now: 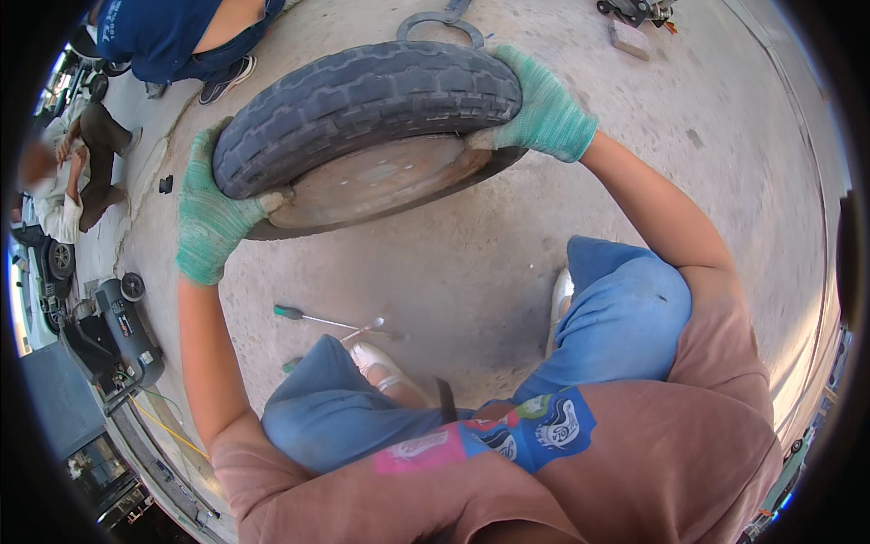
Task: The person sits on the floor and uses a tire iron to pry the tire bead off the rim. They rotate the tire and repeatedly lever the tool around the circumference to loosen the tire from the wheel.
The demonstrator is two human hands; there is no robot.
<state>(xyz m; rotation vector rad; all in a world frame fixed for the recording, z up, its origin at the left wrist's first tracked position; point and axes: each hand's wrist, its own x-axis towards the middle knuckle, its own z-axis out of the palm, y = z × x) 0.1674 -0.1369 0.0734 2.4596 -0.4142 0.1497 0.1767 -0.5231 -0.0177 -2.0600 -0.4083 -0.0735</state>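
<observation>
Both my hands, in green knit gloves, grip a small black tyre (pixel 362 95) with a dusty metal wheel disc (pixel 390 177) inside it. My left hand (pixel 213 208) is wrapped round the left side, its thumb over the inner edge. On the right side my right hand (pixel 539 109) clasps the tread, with its thumb also at the inner edge. The tyre is tilted, tread facing up and away from me, in front of my bent knees. Whether its far lower edge touches the ground is hidden.
Two screwdriver-like tools with green handles (pixel 288 311) lie crossed near my left foot. A grey metal ring (pixel 439 25) lies beyond the tyre. Two people (pixel 168 41) are at the far left. A dark compressor-like tank (pixel 130 331) stands left; a block (pixel 630 41) lies far right.
</observation>
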